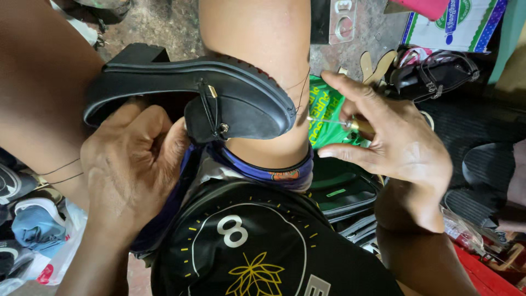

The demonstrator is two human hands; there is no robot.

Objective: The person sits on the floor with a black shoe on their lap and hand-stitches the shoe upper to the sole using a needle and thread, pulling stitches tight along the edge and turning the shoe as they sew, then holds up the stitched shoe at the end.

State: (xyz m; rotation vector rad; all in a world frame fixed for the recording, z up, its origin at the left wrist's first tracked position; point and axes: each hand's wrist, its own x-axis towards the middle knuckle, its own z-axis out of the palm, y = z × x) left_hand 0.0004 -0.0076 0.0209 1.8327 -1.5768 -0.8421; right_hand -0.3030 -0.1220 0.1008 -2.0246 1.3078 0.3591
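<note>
A black loafer [230, 90] with a thick sole and a small tassel lies sideways across my knees, toe to the right. My left hand [129, 164] grips it from below, at the opening near the heel. My right hand [397, 140] holds a stitching awl [350, 124] with a brass collar and a thin metal needle that points left at the shoe's toe. A dark thread [301, 90] runs from the toe area up past my leg.
A black strappy sandal [433, 77] lies at the upper right beside a printed cardboard box [466, 24]. A green plastic bag [329, 118] sits under my right hand. Shoes and bags crowd the left edge [33, 230]. Black soles lie at right [485, 164].
</note>
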